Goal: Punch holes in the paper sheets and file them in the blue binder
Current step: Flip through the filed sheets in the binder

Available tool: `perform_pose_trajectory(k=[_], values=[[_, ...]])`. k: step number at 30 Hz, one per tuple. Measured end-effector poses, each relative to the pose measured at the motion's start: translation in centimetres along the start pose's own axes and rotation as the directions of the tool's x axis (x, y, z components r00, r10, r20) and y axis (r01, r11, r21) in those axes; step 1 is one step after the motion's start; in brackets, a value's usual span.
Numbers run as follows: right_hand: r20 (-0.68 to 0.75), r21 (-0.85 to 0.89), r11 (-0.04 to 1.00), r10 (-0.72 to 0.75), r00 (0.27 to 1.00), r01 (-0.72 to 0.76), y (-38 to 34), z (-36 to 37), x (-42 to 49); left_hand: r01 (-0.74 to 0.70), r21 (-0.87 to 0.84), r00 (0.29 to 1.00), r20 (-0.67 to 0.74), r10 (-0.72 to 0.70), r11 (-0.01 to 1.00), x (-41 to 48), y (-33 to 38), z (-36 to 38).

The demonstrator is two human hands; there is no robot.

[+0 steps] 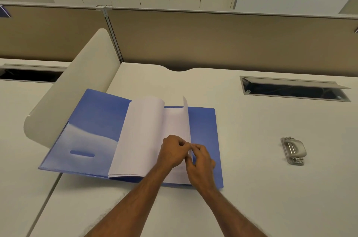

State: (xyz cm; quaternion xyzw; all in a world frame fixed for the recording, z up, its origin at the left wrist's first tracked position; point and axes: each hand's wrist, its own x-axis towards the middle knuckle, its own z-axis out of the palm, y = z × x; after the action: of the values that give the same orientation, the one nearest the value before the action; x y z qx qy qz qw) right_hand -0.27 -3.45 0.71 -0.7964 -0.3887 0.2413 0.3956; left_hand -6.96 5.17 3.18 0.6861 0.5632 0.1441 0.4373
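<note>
Left hand (173,151) and right hand (200,160), fingers curled, pinch 1 upright paper sheet (186,120), likely seating it in the blue binder (93,116).

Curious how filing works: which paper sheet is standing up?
The single sheet over the right half of the blue binder, pinched by the left hand and right hand; the other sheets curve over leftward.

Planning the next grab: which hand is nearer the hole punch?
Right. The right hand, pinching a sheet over the blue binder, is left of the hole punch; the left hand, also on it, is farther left.
</note>
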Motion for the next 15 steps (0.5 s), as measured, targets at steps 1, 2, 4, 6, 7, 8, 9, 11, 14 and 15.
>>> perform_pose_trajectory(k=[1,2,4,6,7,8,9,11,14,15], values=[[0.01,-0.009,1.0,-0.001,1.0,0.001,0.0,-0.2,-0.1,0.01,0.022,1.0,-0.021,-0.01,1.0,0.0,-0.1,0.0],[0.015,-0.017,1.0,-0.002,1.0,0.002,0.0,-0.2,-0.1,0.018,0.039,0.999,-0.042,-0.017,0.999,0.0,-0.1,0.1],[0.027,-0.01,1.0,0.01,1.0,-0.01,0.4,-0.3,-0.1,0.033,0.031,0.997,-0.068,-0.03,0.999,0.1,-0.3,0.1],[0.053,0.052,0.998,0.044,0.998,-0.047,0.9,-0.4,0.0,0.065,-0.037,0.996,-0.058,-0.067,0.997,0.1,-0.4,0.1],[0.061,0.093,0.993,0.068,0.996,-0.074,1.1,-0.4,0.0,0.08,-0.077,0.995,-0.046,-0.083,0.994,0.1,-0.4,0.2],[0.067,0.128,0.987,0.093,0.993,-0.101,1.4,-0.6,0.1,0.089,-0.111,0.995,-0.039,-0.094,0.99,0.1,-0.4,0.2],[0.074,0.161,0.98,0.11,0.991,-0.121,1.4,-0.7,0.2,0.093,-0.137,0.994,-0.04,-0.099,0.986,0.0,-0.4,0.2],[0.092,0.224,0.959,0.155,0.984,-0.172,1.5,-1.1,0.5,0.11,-0.179,0.991,-0.055,-0.121,0.978,-0.1,-0.3,0.0],[0.052,0.277,0.929,0.239,0.97,-0.244,1.8,-1.9,1.0,0.107,-0.197,0.985,-0.115,-0.131,0.975,-0.1,-0.8,-1.5],[0.032,0.279,0.925,0.26,0.965,-0.258,2.0,-2.2,1.1,0.094,-0.18,0.98,-0.155,-0.123,0.979,-0.1,-1.2,-2.4]])
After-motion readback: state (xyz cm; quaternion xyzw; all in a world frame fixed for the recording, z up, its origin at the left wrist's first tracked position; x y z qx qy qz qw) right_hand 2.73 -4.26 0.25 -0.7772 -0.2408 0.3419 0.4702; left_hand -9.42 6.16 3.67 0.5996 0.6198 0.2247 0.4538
